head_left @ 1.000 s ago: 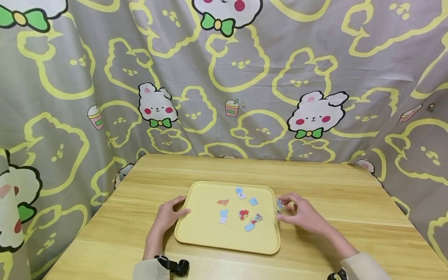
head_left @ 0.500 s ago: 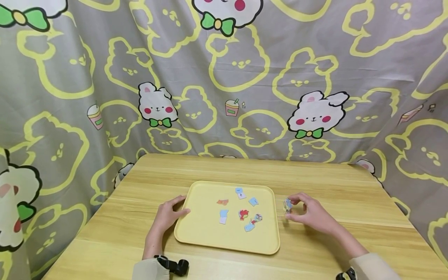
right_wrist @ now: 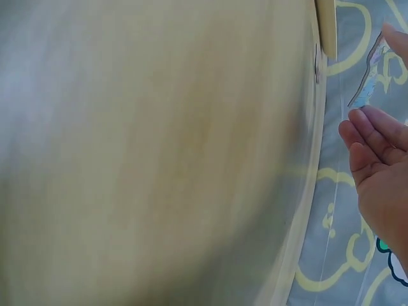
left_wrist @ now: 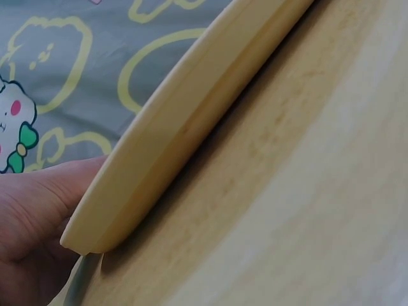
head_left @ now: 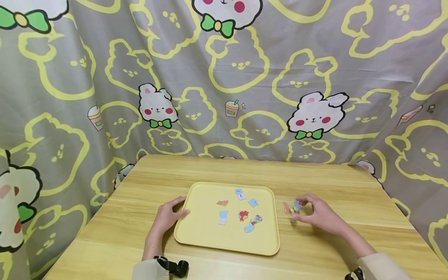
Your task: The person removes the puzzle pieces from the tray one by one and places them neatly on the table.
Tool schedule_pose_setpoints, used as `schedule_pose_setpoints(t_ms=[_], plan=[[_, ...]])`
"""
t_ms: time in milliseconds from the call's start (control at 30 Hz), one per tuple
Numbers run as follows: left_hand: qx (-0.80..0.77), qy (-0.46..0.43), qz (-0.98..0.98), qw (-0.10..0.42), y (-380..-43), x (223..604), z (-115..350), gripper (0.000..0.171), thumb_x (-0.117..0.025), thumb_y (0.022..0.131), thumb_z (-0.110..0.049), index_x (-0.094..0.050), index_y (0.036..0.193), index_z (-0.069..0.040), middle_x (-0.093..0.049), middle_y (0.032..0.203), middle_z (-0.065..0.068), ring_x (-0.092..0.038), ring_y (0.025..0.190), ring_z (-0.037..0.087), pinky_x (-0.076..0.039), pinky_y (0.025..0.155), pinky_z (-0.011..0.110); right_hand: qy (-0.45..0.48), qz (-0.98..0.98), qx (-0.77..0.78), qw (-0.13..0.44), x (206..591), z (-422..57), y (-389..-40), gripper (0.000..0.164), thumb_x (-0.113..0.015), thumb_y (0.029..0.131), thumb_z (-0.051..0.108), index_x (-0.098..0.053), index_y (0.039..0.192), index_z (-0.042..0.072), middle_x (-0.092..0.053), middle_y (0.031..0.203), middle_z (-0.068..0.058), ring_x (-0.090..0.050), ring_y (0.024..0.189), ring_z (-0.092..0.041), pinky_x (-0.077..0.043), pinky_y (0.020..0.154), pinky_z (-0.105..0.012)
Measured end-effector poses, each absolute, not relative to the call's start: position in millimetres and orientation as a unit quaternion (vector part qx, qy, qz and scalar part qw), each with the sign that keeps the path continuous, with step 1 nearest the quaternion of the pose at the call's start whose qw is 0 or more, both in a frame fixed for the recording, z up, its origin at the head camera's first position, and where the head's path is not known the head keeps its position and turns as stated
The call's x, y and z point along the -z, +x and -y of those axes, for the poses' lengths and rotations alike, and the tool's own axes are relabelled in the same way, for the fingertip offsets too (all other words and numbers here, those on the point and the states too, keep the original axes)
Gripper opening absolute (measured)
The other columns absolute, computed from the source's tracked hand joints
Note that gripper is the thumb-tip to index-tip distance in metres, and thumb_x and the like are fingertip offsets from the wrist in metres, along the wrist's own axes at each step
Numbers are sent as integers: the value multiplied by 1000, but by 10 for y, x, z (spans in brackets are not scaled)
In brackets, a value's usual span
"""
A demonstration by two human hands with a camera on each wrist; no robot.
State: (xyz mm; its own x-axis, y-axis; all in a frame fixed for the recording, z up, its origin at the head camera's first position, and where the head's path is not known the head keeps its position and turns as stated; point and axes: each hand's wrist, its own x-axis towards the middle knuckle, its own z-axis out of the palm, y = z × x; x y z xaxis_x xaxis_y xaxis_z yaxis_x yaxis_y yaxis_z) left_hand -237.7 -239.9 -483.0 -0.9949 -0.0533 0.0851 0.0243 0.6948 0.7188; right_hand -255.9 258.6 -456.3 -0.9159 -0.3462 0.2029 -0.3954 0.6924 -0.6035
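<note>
My left hand (head_left: pixel 167 216) grips the left edge of a yellow tray (head_left: pixel 199 237), its thumb over the rim. In the left wrist view, this hand (left_wrist: pixel 32 217) lies partly behind the tray's side (left_wrist: pixel 146 140). My right hand (head_left: pixel 320 214) pinches a thin, wavy-edged puzzle piece (head_left: pixel 297 204) between thumb and fingertips, right of the tray. From the right wrist, that piece (right_wrist: pixel 370 76) shows edge-on, tilted up above the table. Just left of the fingertips, an orange piece (head_left: pixel 287 208) lies on the wooden table.
Several pieces lie scattered on the tray, among them a blue-and-white one (head_left: pixel 223 217), a red one (head_left: pixel 243 216) and an orange one (head_left: pixel 222 202). Beneath the tray is a wooden table (head_left: pixel 168 167). A patterned curtain (head_left: pixel 196 70) hangs behind and along both sides.
My right hand has moved right, away from the tray's edge, with the puzzle piece pinched in it. The orange piece on the table now shows. My left hand and the tray have stayed put.
</note>
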Motion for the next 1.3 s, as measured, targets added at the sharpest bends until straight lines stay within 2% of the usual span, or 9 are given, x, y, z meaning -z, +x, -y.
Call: schedule_pose_setpoints(t_ms=[200,367,633,933,1133,1300], plan=[[390,9,919,50,-2377,4847,2399,54,-77,84,-23,-61,134,-10,-55,141,20,-47,135,41,-37,114,55,195,926,-322,33,4568,-2668,-2567,56,-79,81,39,-61,121,4,-62,108,-6,-52,86,-12,-42,62,-19],[389,8,920,52,-2383,4852,2402,54,-78,84,-23,-61,134,-10,-56,140,20,-48,134,41,-38,114,55,189,934,-302,37,4568,-2731,-2565,58,-80,79,41,-62,120,4,-63,107,-4,-56,97,-16,-48,72,-23],[392,10,918,49,-2366,4850,2400,54,-77,84,-23,-61,134,-10,-56,140,20,-47,135,41,-37,114,55,192,940,-279,46,4588,-2775,-2570,58,-82,76,42,-64,116,3,-62,103,0,-58,97,-15,-52,86,-34],[388,8,920,49,-2369,4847,2393,54,-77,84,-22,-61,135,-9,-54,141,21,-46,135,43,-36,115,56,208,947,-239,48,4605,-2779,-2609,65,-83,73,46,-64,113,-2,-63,102,-2,-61,98,-19,-54,88,-41],[388,9,920,48,-2373,4839,2391,55,-77,85,-22,-60,135,-9,-54,142,21,-46,135,42,-36,115,56,221,948,-222,48,4603,-2791,-2626,62,-84,72,45,-65,109,-1,-61,100,0,-60,96,-17,-54,86,-40],[390,10,920,47,-2383,4823,2389,55,-77,85,-21,-60,135,-9,-53,142,21,-46,136,42,-36,115,56,227,949,-214,43,4586,-2787,-2632,63,-85,71,44,-65,109,-2,-61,102,-3,-60,99,-21,-54,88,-45]])
